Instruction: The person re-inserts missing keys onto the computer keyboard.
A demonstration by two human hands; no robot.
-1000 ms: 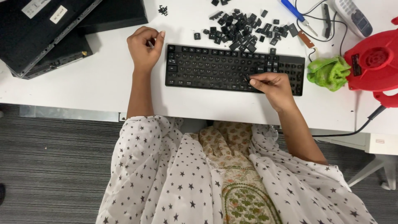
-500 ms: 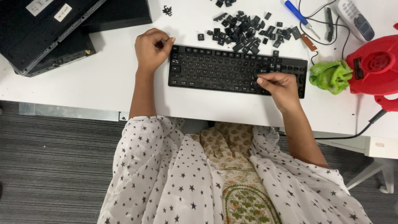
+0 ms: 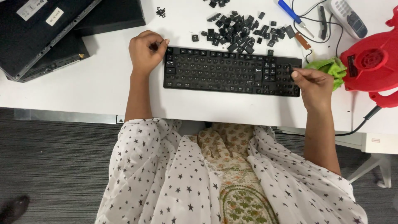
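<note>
Across the white surface (image 3: pixel 95 87) the black keyboard (image 3: pixel 232 71) lay lengthwise, left to right, between both hands. Left hand (image 3: pixel 145 52), curled into a loose fist, touched its left end; right hand (image 3: pixel 313 83) pinched fingers over the right-end keys, nearer the loose keycaps (image 3: pixel 238 29).

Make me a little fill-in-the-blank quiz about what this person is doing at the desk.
1. The right hand works at the ____ end of the black keyboard.
2. The loose keycaps lie in a pile on the white table, on the ____ side of the keyboard from the person.
3. The green cloth lies beside a blower coloured ____.
4. The left hand rests curled at the keyboard's ____ end.

Missing words: right; far; red; left
</note>
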